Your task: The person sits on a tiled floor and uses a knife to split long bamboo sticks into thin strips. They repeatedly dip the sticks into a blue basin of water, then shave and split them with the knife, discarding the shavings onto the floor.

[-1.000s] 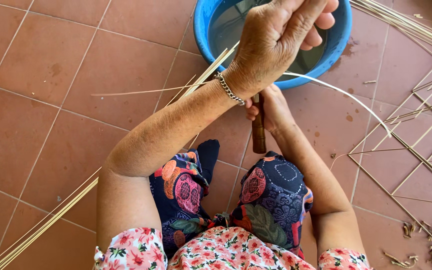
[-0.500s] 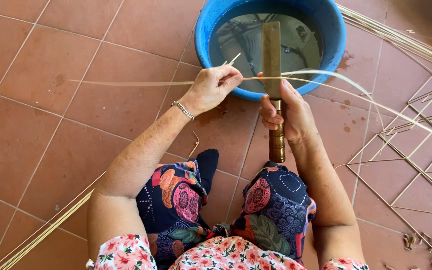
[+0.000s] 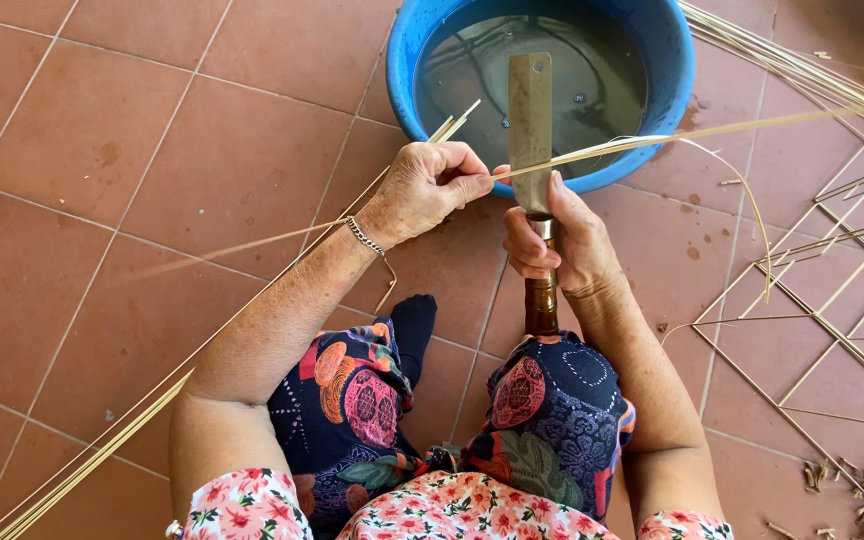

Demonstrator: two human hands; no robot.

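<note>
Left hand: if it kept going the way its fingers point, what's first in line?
Probably the knife blade upright in the right hand; the left hand pinches the thin strip right beside it. Depth is unclear.

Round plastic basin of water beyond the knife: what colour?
Blue basin, clearest in the head view.

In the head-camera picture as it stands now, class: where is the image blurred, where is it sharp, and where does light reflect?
Head view: the thin strip is smeared and pale toward the right edge, motion blur; the left hand, right hand and knife blade are sharp; soft, even light with faint shadows on the tiles; the water in the blue basin shows dull reflections, no harsh glare.
</note>
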